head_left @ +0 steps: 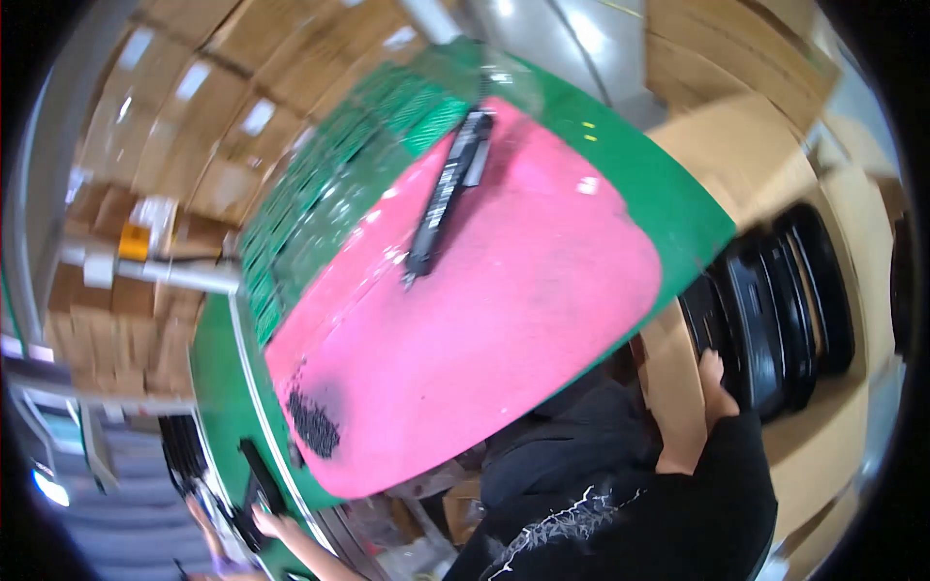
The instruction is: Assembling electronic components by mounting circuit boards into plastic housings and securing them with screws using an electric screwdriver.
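Note:
My right hand point(713, 370) reaches to the right, over the edge of an open cardboard box. Several black glossy plastic parts point(775, 300) stand in a row inside it. The fingers touch or lie close beside the nearest part, but whether they are closed on it is too small to tell. I cannot make out my left hand. In front of me a long black power screwdriver point(448, 198) lies slantwise on a pink mat point(504, 310), its tip toward me. A pile of small black screws point(315, 426) sits at the mat's left corner.
The mat lies on a green tabletop point(668, 184). Green corrugated pieces point(363, 155) lie under clear plastic along its far left side. Stacked cartons point(184, 126) stand beyond. At lower left, another person's hands point(274, 524) are at black parts past a pale rail.

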Tool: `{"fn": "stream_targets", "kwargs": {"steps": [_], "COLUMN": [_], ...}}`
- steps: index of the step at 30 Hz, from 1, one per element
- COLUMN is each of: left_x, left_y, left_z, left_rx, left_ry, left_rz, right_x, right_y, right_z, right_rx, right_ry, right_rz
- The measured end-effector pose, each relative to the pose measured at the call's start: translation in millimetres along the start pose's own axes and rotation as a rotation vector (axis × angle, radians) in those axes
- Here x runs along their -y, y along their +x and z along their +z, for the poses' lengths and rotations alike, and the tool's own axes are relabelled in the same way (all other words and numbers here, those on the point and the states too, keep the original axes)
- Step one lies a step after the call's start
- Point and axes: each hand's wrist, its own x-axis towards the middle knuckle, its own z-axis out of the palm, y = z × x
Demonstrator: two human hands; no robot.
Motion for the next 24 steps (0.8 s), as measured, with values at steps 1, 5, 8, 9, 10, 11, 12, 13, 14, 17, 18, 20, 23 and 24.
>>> {"fn": "stream_targets", "kwargs": {"steps": [1, 5, 8, 9, 10, 11, 12, 13, 14, 17, 18, 20, 23, 24], "left_x": [-4, -78, -68, -84, -97, -107, -124, -144, -161, -187, -190, -190, -190, -189], "left_y": [-21, -94, -93, -107, -119, -130, -147, -164, -177, -190, -188, -181, -180, -182], "left_z": [11, 34, 63, 80, 92, 106, 123, 136, 146, 184, 195, 227, 264, 269], "left_rx": [-0.004, 0.025, 0.146, 0.128, 0.290, 0.397, 0.466, 0.536, 0.597, 0.723, 0.756, 0.777, 0.728, 0.670], "left_ry": [0.191, 0.135, 0.154, 0.324, 0.129, 0.022, 0.001, -0.019, 0.027, 0.104, 0.105, 0.143, 0.308, 0.363], "left_rz": [0.114, 0.173, 0.326, 0.495, 0.527, 0.484, 0.498, 0.514, 0.581, 0.809, 0.842, 0.947, 1.070, 1.155], "right_x": [-10, 13, 9, 13, 20, 22, 16, 13, 3, -10, -8, -2, 45, 55], "right_y": [4, -23, -45, -63, -75, -82, -86, -89, -90, -104, -108, -119, -152, -154], "right_z": [1, -47, -87, -112, -138, -159, -170, -186, -200, -263, -290, -339, -407, -421], "right_rx": [-0.023, 0.067, -0.094, -0.125, -0.169, -0.210, -0.209, -0.291, -0.329, -0.489, -0.514, -0.640, -0.918, -1.001], "right_ry": [-0.072, -0.050, 0.164, 0.263, 0.340, 0.418, 0.626, 0.630, 0.638, 0.651, 0.631, 0.582, 0.559, 0.528], "right_rz": [-0.005, -0.017, -0.110, -0.147, -0.172, -0.194, -0.218, -0.257, -0.278, -0.333, -0.326, -0.329, -0.584, -0.740]}}
